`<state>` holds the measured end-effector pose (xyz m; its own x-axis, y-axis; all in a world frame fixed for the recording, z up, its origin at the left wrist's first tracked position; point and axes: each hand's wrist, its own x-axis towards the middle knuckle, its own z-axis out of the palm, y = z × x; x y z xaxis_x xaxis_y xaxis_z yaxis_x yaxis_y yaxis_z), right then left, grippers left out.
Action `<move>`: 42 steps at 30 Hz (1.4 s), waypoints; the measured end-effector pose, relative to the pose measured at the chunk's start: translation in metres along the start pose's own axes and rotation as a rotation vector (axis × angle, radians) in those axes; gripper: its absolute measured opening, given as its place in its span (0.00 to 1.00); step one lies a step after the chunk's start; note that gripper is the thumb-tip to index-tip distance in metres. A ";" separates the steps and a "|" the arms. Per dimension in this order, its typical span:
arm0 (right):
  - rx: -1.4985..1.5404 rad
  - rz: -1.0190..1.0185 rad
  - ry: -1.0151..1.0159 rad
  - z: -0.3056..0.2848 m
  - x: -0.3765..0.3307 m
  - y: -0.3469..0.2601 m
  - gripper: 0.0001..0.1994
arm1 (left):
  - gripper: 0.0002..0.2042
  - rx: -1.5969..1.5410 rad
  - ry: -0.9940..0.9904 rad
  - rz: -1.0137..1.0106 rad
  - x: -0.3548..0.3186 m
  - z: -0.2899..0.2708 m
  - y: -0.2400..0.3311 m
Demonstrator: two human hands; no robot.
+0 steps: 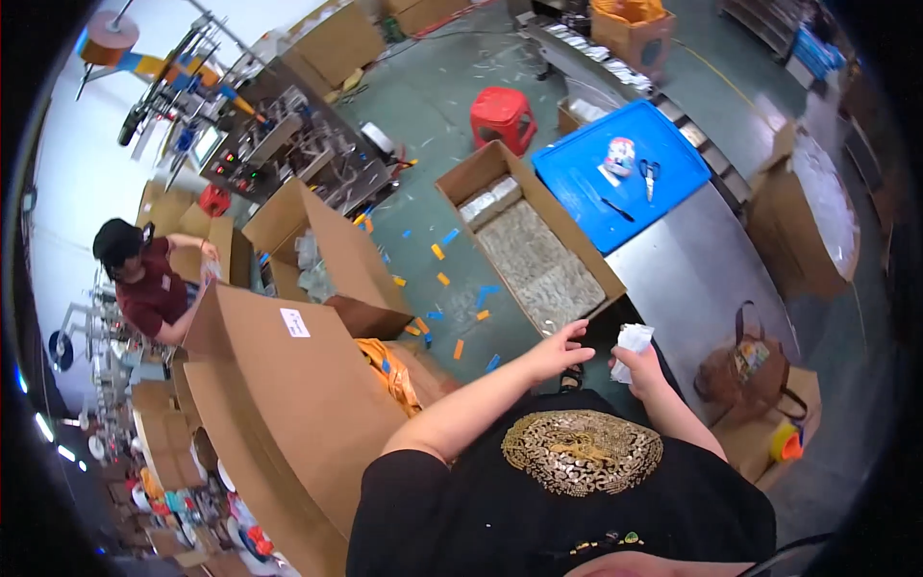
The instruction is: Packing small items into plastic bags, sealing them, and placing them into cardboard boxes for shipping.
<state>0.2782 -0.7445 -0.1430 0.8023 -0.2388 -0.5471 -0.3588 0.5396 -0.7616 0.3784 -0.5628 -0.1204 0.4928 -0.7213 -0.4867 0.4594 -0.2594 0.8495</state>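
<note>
My left hand (552,356) is open, its fingers stretched toward the near end of a long cardboard box (468,214). Clear-wrapped packets (534,255) fill that box in rows, with a higher stack at its far end. My right hand (646,371) is closed around a small bundle of white packets (635,338), beside the box's near right corner. Just to the right is a metal table (707,279). On its far part sits a blue plastic lid (586,159) bearing scissors (650,180), a dark slim tool (617,209) and a small pink-and-white pack (620,154).
Tall cardboard boxes (308,385) stand at my left; a co-worker (154,279) is beyond them. A red stool (503,117) and a machine (298,144) are farther off. Orange and blue scraps (442,279) litter the floor. A brown bag (750,370) lies at right.
</note>
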 end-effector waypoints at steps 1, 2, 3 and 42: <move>0.004 0.020 -0.031 0.014 0.006 -0.015 0.25 | 0.36 -0.090 0.014 -0.020 0.007 0.001 -0.006; -0.008 0.032 -0.052 0.024 0.018 -0.020 0.25 | 0.36 -0.103 0.038 -0.016 0.013 -0.003 -0.011; 0.013 0.008 -0.084 0.034 0.031 -0.026 0.25 | 0.38 -0.188 0.027 0.011 0.015 -0.006 -0.007; -0.702 0.053 -1.045 0.618 0.444 -0.037 0.14 | 0.19 -0.849 0.213 0.164 0.006 -0.588 0.120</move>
<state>0.9424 -0.3714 -0.1437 0.6579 0.6946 -0.2911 -0.3203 -0.0918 -0.9429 0.8706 -0.2203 -0.1413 0.6885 -0.5507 -0.4719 0.7222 0.4609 0.5158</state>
